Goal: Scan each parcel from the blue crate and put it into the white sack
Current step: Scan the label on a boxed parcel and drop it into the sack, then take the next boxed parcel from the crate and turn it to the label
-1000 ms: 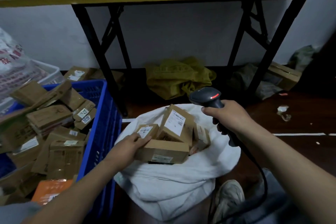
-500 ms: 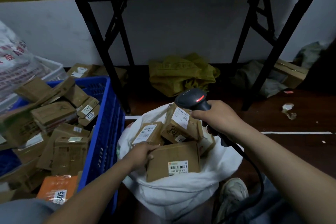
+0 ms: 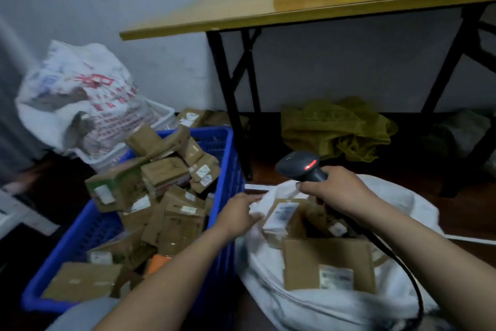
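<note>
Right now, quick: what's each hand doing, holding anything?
Left hand: closed on the rim of the white sack, no parcel.
Right hand: closed around the scanner, its red light on.

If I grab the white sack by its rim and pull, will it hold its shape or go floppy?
Probably floppy: the white sack is soft, creased cloth, and its rim bunches where the left hand touches it. It will likely feel heavy and drag, since several cardboard parcels fill it. They may shift or spill if it tips.
</note>
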